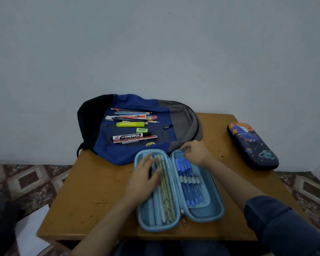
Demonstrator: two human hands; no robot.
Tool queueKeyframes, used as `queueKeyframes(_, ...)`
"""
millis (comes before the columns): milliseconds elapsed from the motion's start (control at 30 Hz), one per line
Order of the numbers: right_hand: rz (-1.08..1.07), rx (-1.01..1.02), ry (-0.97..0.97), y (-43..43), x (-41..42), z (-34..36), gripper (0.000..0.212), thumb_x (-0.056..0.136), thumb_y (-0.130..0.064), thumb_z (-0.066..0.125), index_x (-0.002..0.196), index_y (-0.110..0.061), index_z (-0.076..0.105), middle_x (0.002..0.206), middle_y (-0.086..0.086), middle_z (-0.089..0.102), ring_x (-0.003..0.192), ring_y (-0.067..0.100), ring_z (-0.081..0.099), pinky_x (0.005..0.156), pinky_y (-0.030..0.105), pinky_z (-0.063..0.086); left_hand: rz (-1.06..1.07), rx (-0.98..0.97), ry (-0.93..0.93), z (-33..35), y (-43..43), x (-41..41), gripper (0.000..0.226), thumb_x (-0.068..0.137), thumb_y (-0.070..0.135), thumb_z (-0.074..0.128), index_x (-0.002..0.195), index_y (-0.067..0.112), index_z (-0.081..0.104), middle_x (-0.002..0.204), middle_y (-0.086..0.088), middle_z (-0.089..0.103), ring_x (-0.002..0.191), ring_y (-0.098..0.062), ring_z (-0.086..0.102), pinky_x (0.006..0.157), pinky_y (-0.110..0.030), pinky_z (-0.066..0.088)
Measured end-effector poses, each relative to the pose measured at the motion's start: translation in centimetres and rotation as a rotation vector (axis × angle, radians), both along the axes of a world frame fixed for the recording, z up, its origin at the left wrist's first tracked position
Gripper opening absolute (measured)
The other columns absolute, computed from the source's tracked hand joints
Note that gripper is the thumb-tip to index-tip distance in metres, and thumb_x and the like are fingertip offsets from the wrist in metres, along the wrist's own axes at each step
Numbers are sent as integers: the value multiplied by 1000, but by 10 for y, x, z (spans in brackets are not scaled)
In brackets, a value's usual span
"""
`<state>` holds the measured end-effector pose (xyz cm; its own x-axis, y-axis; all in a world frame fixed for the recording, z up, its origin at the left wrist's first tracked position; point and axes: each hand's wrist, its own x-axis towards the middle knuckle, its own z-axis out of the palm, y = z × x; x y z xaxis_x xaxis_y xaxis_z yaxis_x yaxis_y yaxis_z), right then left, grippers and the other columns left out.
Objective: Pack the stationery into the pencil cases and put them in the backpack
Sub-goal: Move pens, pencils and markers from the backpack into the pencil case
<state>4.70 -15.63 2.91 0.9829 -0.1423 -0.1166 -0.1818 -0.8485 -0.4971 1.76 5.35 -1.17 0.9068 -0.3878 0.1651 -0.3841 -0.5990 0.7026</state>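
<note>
A light blue pencil case (pixel 207 217) lies open on the wooden table (pixel 92 191). Its left half holds pencils (pixel 166 193) behind mesh, its right half several blue pens (pixel 189 183) in loops. My left hand (pixel 144 180) rests flat on the left half over the pencils. My right hand (pixel 196 152), fingers curled, pinches the far rim of the right half. A blue, grey and black backpack (pixel 135 156) lies flat behind, with loose stationery on it: a yellow highlighter (pixel 130 124), a whiteboard marker (pixel 131 136), a green eraser (pixel 141 130), a ruler and pencils.
A closed dark blue pencil case (pixel 252 145) with a space print lies at the table's right edge. A white sheet (pixel 31 228) lies on the patterned floor at the left. A plain wall stands right behind the table.
</note>
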Motion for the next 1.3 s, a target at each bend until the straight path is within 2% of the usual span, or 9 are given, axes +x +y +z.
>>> queueKeyframes(100, 22, 2, -112, 13, 6, 4, 24, 91, -2, 51, 109, -2, 67, 79, 8, 63, 58, 8, 50, 58, 17, 44, 134, 45, -38, 3, 31, 22, 44, 96, 33, 45, 139, 23, 39, 153, 7, 24, 140, -12, 22, 109, -25, 24)
queueKeyframes(233, 88, -14, -185, 38, 17, 6, 22, 92, -6, 51, 105, -4, 69, 93, 14, 70, 83, 23, 62, 79, 31, 53, 236, 197, -5, -8, 69, 41, 52, 96, 33, 45, 144, 18, 31, 156, 2, 17, 144, -16, 13, 117, -32, 17)
queueKeyframes(400, 174, -78, -216, 69, 36, 3, 23, 93, -9, 51, 104, -7, 71, 103, 11, 68, 92, 24, 62, 83, 33, 51, 196, 381, 3, -28, 84, 39, 56, 99, 39, 34, 148, 19, 17, 158, 3, 7, 145, -13, -1, 118, -31, -1)
queueKeyframes(500, 234, -139, -230, 86, 48, -1, 26, 94, -10, 49, 109, -10, 69, 111, 8, 66, 102, 27, 57, 87, 38, 49, 213, 420, -36, -32, 81, 38, 62, 94, 50, 17, 149, 20, 14, 158, 5, 7, 145, -11, -2, 116, -29, -4)
queueKeyframes(600, 310, -229, -214, 101, 58, -6, 32, 94, -10, 44, 118, -13, 65, 119, 9, 63, 110, 29, 50, 93, 42, 44, 212, 424, -61, -33, 81, 38, 58, 97, 46, 21, 148, 20, 15, 157, 5, 9, 145, -10, -1, 116, -28, -4)
queueKeyframes(800, 350, -292, -175, 124, 70, -17, 34, 87, -1, 43, 115, -5, 63, 113, 18, 63, 105, 36, 56, 83, 39, 48, 228, 391, -76, -36, 82, 38, 54, 99, 40, 30, 148, 21, 17, 157, 6, 8, 145, -9, -1, 116, -27, -4)
queueKeyframes(967, 344, -304, -173, 129, 79, -13, 46, 92, -3, 43, 138, -7, 44, 141, 11, 48, 124, 33, 46, 96, 40, 41, 230, 371, -83, -37, 82, 39, 54, 99, 39, 31, 148, 21, 17, 157, 6, 9, 145, -9, -1, 117, -27, -3)
queueKeyframes(1133, 354, -381, -146, 137, 88, -17, 37, 88, -2, 49, 124, -7, 57, 126, 12, 57, 113, 33, 52, 91, 42, 47, 235, 364, -82, -37, 83, 38, 55, 98, 40, 31, 148, 21, 17, 157, 7, 8, 145, -8, -2, 117, -27, -3)
queueKeyframes(1300, 365, -438, -138, 140, 89, -20, 37, 87, -2, 51, 123, -8, 58, 126, 10, 51, 117, 30, 44, 89, 38, 41, 235, 366, -81, -38, 83, 39, 55, 98, 40, 32, 148, 22, 17, 157, 7, 8, 145, -8, -2, 117, -28, -3)
